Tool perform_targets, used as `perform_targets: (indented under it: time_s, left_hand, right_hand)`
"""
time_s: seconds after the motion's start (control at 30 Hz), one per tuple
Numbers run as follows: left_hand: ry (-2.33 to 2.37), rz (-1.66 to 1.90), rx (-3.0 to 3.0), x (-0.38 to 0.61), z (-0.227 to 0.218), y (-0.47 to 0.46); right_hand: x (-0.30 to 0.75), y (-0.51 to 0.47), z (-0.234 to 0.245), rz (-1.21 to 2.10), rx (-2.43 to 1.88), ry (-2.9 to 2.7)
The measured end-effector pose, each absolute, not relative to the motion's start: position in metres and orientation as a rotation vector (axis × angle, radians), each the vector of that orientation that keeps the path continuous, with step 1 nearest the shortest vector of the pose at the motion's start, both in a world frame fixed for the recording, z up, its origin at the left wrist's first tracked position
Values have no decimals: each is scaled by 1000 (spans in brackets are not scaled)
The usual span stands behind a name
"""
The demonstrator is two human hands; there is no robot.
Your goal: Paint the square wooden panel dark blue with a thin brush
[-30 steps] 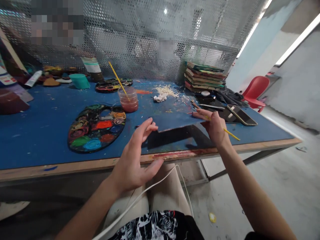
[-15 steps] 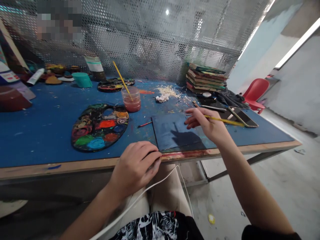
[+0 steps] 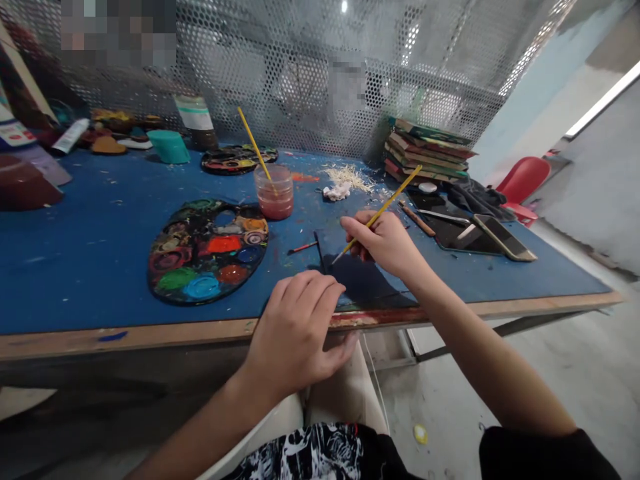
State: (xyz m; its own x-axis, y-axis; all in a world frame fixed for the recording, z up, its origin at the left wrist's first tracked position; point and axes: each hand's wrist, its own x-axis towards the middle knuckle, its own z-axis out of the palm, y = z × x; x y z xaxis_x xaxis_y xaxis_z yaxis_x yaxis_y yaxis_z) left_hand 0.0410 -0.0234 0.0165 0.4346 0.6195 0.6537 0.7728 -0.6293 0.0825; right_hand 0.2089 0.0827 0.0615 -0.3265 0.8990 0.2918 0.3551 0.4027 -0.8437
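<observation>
My right hand [image 3: 383, 243] is closed around a thin paintbrush [image 3: 387, 203] with a yellow handle. Its bristle tip points down and left, at or just above a dark blue panel [image 3: 370, 283] lying by the table's front edge. I cannot tell whether the tip touches. My left hand [image 3: 303, 327] lies over the panel's near left corner, fingers flat and thumb apart below the table edge. Left of it sits a palette [image 3: 210, 252] with red, green and blue paint. A small red brush [image 3: 303, 248] lies beside the panel.
A jar of reddish water [image 3: 275, 200] holds another yellow brush. Behind are wood shavings [image 3: 347, 177], crumpled white tissue [image 3: 337, 192], a stack of painted boards [image 3: 427, 152] and a second palette [image 3: 239, 159]. A phone [image 3: 505, 238] and black tablet [image 3: 450, 235] lie right. Perforated metal screen [image 3: 300, 87] stands behind.
My right hand has moved left and turned the brush from nearly level to slanting, tip down at the panel's left side. My left hand has shifted slightly right, its thumb further apart.
</observation>
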Motion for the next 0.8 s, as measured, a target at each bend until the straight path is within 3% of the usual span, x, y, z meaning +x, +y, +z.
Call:
perform_targets:
  time_s: [0.8]
  left_hand:
    - [-1094, -923, -2307, 48, 9, -21]
  right_hand:
    - [195, 75, 45, 663, -1115, -2032]
